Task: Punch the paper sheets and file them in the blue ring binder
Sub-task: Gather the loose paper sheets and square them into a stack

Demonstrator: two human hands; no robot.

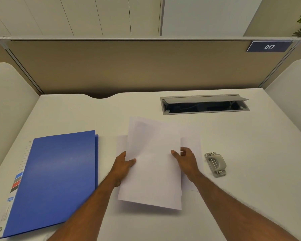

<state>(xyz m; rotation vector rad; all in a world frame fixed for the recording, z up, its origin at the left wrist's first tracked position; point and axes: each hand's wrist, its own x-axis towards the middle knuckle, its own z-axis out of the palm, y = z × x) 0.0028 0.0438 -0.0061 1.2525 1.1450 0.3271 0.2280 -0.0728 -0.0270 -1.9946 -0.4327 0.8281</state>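
Your left hand (124,165) & right hand (187,160) pinch the paper sheets (153,174) mid-edge, thumbs on top; likely light, floppy, slippery, so support both sides.

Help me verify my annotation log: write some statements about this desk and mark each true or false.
1. The left hand and the right hand both hold the paper sheets. True.
2. The blue ring binder lies open. False: it lies closed, left of the sheets.
3. The hole punch sits on the desk, right of the right hand. True.
4. The held sheets are in the punch. False: they are apart from it.
5. The cable hatch is shut. False: its lid is raised.
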